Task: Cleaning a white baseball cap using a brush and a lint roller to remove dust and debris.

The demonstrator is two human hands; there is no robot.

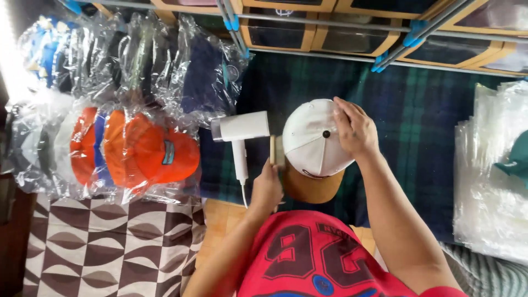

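Closest to me, the person's left hand point(268, 187) is closed around a small wooden-handled brush point(273, 149), its head pressed to the side of a white cap point(311, 140) with a tan brim, which sits on the dark green plaid cloth point(429, 126) in front of them. The right hand point(355, 129) lies flat and spread over the crown beside the top button, holding nothing but steadying the cap. To my eye the brushing goes best with short strokes along the panel while that palm keeps the crown from turning or denting. Just left of the cap lies a white hair dryer point(240, 135), its cord trailing toward the person. Further left, orange caps point(148, 151) lie in clear crinkled bags; the nearest carries a small blue rectangular patch on its front. Beyond them are bagged blue and dark caps point(203, 77). At right sits a stack of clear plastic bags point(489, 187) with a green cap on it. Farthest back, wood-framed drawers point(308, 33) stand behind grey rails with blue clips.
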